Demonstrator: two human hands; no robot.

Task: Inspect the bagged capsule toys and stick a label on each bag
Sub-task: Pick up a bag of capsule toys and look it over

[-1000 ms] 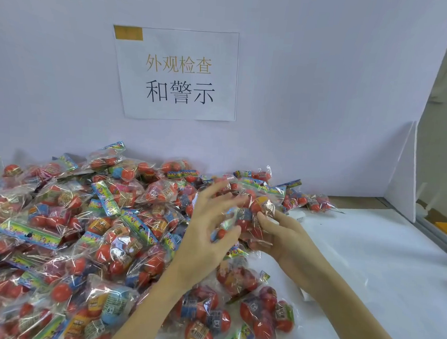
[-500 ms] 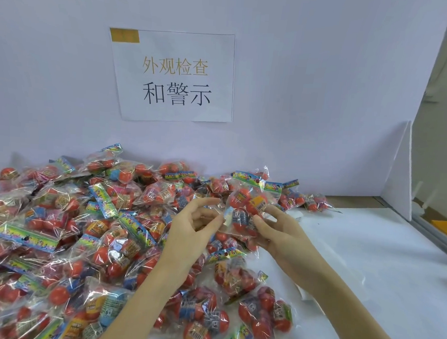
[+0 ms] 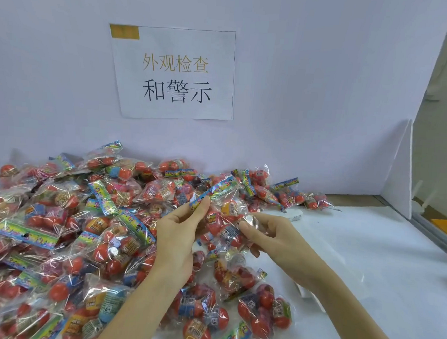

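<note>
Bag (image 3: 223, 216) between both hands (image 3: 179, 227), its lower part behind fingers (image 3: 250, 227).

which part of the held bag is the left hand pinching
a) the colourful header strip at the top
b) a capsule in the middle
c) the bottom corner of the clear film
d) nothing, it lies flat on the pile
a: the left hand has its fingertips on the colourful header strip of the held bag, while the right hand grips the clear film at the bag's lower right side.
</note>
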